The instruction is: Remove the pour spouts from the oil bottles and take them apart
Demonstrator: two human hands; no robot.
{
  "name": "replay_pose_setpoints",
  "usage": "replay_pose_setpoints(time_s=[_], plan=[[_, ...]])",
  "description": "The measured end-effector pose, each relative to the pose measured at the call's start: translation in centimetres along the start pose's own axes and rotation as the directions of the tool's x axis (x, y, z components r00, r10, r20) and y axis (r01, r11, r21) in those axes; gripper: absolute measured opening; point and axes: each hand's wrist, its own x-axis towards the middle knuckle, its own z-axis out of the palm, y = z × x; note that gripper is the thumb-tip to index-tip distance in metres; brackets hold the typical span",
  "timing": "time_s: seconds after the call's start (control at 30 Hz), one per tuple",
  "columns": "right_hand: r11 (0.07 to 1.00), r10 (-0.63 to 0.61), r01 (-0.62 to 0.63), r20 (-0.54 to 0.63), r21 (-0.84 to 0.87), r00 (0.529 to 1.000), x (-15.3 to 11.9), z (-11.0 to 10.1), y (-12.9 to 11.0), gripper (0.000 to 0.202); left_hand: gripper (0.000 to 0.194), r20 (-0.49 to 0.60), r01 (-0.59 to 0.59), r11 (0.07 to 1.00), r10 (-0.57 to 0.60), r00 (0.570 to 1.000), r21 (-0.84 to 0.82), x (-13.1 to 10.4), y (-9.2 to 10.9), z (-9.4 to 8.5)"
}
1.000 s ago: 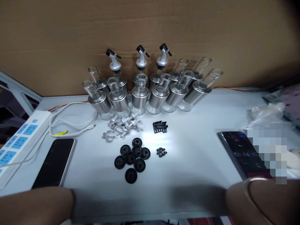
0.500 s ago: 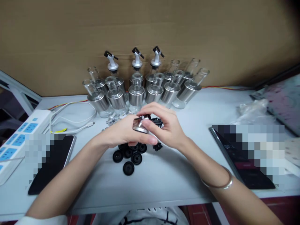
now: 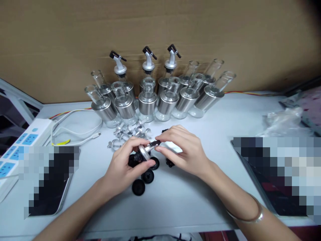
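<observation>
My left hand (image 3: 125, 164) grips a silver and black pourer top (image 3: 144, 153) by its round base, the spout tilted up to the right. My right hand (image 3: 188, 150) pinches the black lever (image 3: 154, 143) at the spout's end between thumb and fingers. Under and in front of my left hand lie several black discs (image 3: 138, 187). Silver spout pieces (image 3: 117, 144) are piled just behind it. Small black parts (image 3: 170, 163) lie partly hidden beneath my right hand.
Several glass bottles with metal sleeves (image 3: 147, 103) stand at the back; three carry pourer tops (image 3: 148, 62). A power strip (image 3: 25, 144), white cable (image 3: 75, 134) and phone (image 3: 50, 184) are left. A tablet (image 3: 265, 177) and plastic bag (image 3: 286, 124) lie right.
The pourer top has turned from upright to tilted, its black underside now showing. My right fingers have moved onto its lever. The view has shifted slightly.
</observation>
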Motion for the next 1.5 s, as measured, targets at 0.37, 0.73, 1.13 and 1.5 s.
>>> replay_pose_setpoints(time_s=[0.37, 0.73, 1.13, 1.5], plan=[[0.987, 0.001, 0.007, 0.049, -0.164, 0.999, -0.2, 0.8, -1.3, 0.039, 0.030, 0.119, -0.283, 0.924, 0.261, 0.958, 0.257, -0.5, 0.5, 0.9], [0.979, -0.168, 0.158, -0.069, -0.127, 0.983, -0.5, 1.0, -1.4, 0.015, 0.036, 0.188, -0.246, 0.892, 0.186, 0.965, 0.380, -0.4, 0.5, 1.3], [0.836, -0.156, 0.191, 0.110, -0.514, 0.982, -0.1, 1.1, -1.7, 0.064, 0.038, 0.206, -0.296, 0.886, 0.234, 0.950, 0.358, 0.0, 0.8, 1.4], [0.975, -0.022, 0.005, -0.076, -0.222, 0.997, -0.3, 0.9, -1.4, 0.054, 0.040, 0.324, -0.342, 0.874, 0.230, 0.917, 0.346, 0.0, 0.9, 1.2]])
